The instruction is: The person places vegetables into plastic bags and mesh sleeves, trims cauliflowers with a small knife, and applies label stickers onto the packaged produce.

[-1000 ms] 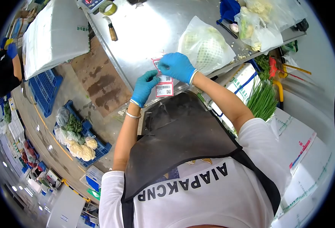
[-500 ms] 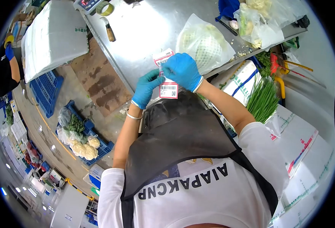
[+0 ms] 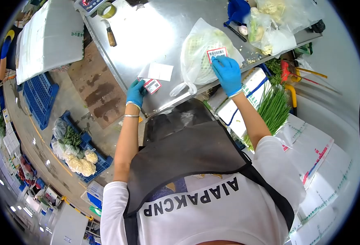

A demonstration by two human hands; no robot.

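My left hand (image 3: 136, 93), in a blue glove, is closed on a strip of red-bordered barcode labels (image 3: 152, 86) at the table's near edge. A white blank piece of the strip (image 3: 161, 72) lies over the metal surface. My right hand (image 3: 229, 76), also gloved in blue, has its fingers on another barcode label (image 3: 217, 52), which lies against a knotted clear plastic bag (image 3: 193, 53). Pale green produce in a white net shows through the bag; its exact kind is unclear. The fingertips partly cover that label.
On the metal table (image 3: 137, 36) are a knife (image 3: 111, 36), a tape roll (image 3: 106, 10), a scale (image 3: 88, 5) and bagged cauliflower (image 3: 272, 12). Green stalks (image 3: 272, 110) and a white foam box (image 3: 245, 96) stand right, below the table edge. Another person's arm (image 3: 3, 63) shows far left.
My hands have moved apart. The right has gone to the bag with one label, while the left has lowered leftward with the strip. The view has shifted slightly.
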